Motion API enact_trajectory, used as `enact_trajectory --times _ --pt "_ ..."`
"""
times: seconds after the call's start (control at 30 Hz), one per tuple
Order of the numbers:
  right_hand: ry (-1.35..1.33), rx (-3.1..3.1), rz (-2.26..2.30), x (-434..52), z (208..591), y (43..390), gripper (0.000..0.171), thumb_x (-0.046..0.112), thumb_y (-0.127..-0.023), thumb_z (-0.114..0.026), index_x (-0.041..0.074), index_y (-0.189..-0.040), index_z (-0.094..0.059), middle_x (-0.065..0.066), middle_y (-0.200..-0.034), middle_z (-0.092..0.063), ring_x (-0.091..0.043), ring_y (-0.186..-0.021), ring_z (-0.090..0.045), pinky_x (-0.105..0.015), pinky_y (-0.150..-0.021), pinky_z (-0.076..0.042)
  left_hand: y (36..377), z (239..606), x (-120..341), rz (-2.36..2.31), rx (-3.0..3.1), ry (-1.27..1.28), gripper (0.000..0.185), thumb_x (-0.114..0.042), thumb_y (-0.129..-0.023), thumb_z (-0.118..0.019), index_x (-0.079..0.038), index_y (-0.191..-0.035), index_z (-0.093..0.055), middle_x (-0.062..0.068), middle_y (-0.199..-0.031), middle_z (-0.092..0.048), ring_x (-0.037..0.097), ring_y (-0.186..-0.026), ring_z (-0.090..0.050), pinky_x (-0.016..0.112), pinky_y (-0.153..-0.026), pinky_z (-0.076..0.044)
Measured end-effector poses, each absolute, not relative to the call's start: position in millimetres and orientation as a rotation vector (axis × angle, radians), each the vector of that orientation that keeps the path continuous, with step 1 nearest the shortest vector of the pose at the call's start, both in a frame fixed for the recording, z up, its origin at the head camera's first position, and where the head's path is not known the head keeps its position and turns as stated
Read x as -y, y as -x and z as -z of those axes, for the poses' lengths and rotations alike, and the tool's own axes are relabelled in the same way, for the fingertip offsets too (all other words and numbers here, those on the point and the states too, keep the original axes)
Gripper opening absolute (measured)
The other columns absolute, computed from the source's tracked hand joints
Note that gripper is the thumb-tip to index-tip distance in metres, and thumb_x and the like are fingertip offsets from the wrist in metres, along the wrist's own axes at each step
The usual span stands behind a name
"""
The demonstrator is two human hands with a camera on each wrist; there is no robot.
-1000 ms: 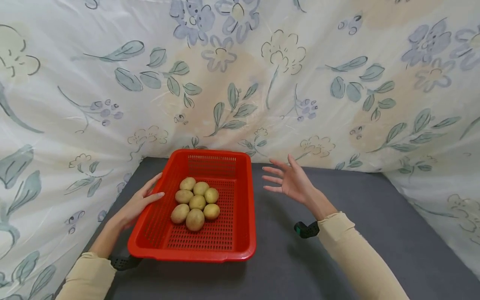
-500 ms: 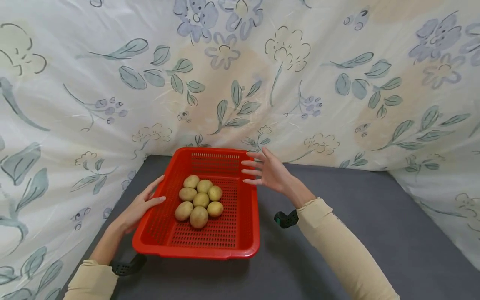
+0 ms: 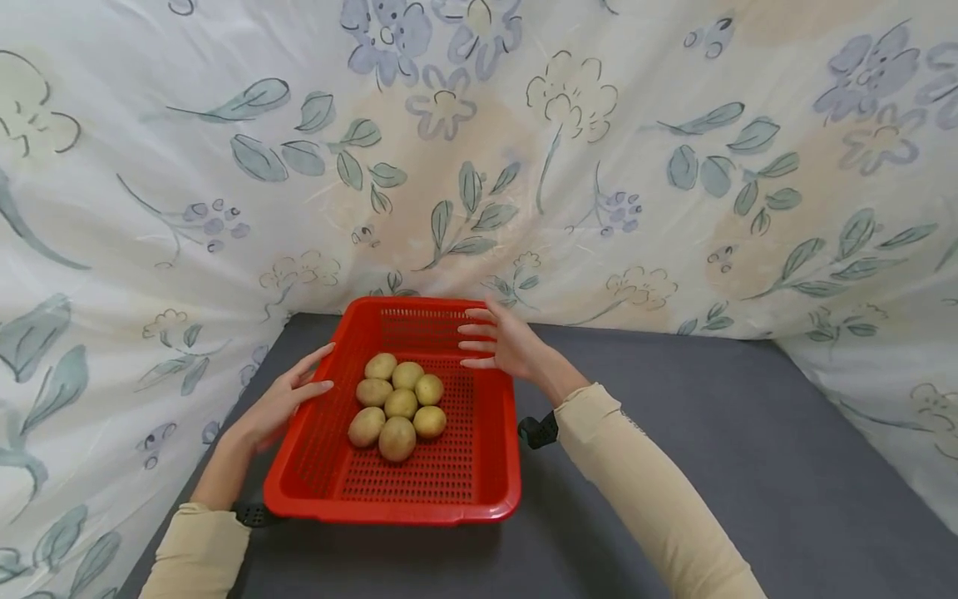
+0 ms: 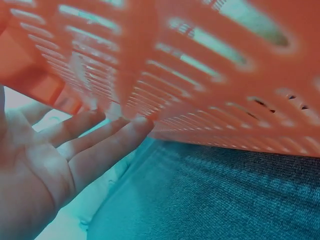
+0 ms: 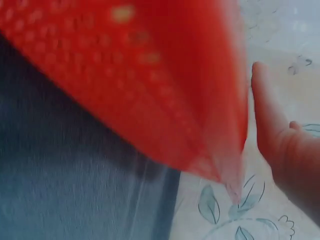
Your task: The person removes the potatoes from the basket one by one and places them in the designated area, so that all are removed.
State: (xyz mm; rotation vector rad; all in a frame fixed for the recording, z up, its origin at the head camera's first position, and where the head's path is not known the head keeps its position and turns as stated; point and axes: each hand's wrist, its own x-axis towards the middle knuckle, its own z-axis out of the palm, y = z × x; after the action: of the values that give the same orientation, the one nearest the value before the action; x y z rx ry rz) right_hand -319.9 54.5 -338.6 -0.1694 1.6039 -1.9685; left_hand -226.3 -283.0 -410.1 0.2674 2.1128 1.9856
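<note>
A red plastic basket (image 3: 486, 449) with slotted walls stands in the middle of the head view, with several potatoes (image 3: 401, 403) grouped on the left half of its bottom. My left hand (image 3: 280, 408) holds its left rim, thumb over the edge; in the left wrist view the fingers (image 4: 107, 160) reach along the outside of the slotted wall. Over the far right part of the rim is my right hand (image 3: 516, 343), fingers spread and straight, overlapping the basket's inside in the head view. The right wrist view shows that hand (image 5: 285, 145) just beside the basket wall (image 5: 200, 90), holding nothing.
Beneath the basket lies a dark grey tabletop (image 3: 674, 449), extending to the right. A floral sheet (image 3: 569, 183) hangs behind and at both sides. Black cameras are strapped at the wrists, the right one (image 3: 539, 431) close to the basket's right wall.
My right hand has moved left, from beside the basket to over its right rim. The left hand keeps its hold on the left rim, and the potatoes lie as before.
</note>
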Motion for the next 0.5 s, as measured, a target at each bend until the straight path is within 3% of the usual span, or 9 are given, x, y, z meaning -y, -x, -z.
enact_trajectory --times 0.23,0.5 --pt "0.088 -1.658 2.011 -47.5 329.5 329.6 0.061 0.047 -0.102 -0.033 0.008 -0.149 -0.028 -0.017 -0.148 -0.032 -0.039 -0.132 -0.033 -0.052 -0.097 -0.038 226.3 411.1 283.8 -2.026 -2.079 -0.29 0.068 -0.016 -0.1 -0.05 -0.017 -0.155 -0.009 0.025 -0.138 -0.037 0.028 -0.101 -0.062 0.043 -0.076 -0.053" --pt "0.067 -1.675 2.004 -27.3 325.3 329.2 0.058 0.044 -0.103 -0.033 0.008 -0.148 -0.031 -0.018 -0.147 -0.034 -0.037 -0.128 -0.038 -0.051 -0.096 -0.04 228.1 416.5 285.3 -2.023 -2.089 -0.29 0.067 -0.018 -0.101 -0.049 -0.019 -0.155 -0.01 0.03 -0.142 -0.031 0.029 -0.102 -0.062 0.045 -0.075 -0.053"
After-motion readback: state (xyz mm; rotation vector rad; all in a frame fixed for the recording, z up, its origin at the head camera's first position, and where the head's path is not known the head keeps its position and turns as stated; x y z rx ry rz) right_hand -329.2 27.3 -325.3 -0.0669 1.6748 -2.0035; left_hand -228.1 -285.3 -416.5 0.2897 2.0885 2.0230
